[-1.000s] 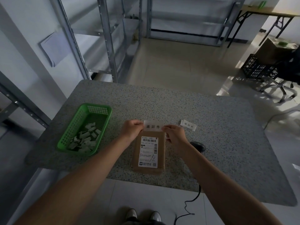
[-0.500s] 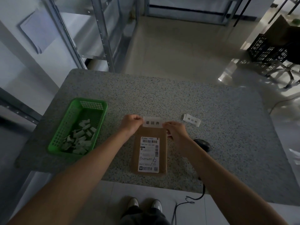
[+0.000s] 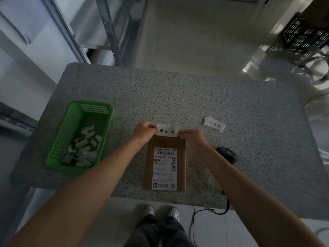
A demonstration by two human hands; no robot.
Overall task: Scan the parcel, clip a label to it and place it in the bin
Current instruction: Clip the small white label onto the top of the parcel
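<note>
A flat brown parcel (image 3: 180, 163) with a white shipping sticker lies near the table's front edge. A white paper label (image 3: 167, 130) with three black characters rests at the parcel's far edge. My left hand (image 3: 144, 131) pinches the label's left end and my right hand (image 3: 192, 138) pinches its right end. Whether a clip is on the label cannot be made out. A black handheld scanner (image 3: 226, 154) lies on the table just right of my right forearm, its cable hanging over the front edge.
A green plastic basket (image 3: 105, 122) holding several white clips sits at the left of the speckled table (image 3: 213, 97). A small stack of spare labels (image 3: 214, 124) lies right of the parcel. Metal shelving stands at the back left, a black crate (image 3: 302, 35) on the floor at the far right.
Both hands stay on the label at the parcel's far edge. The camera has tilted further down, so table and parcel sit lower and larger in view.
</note>
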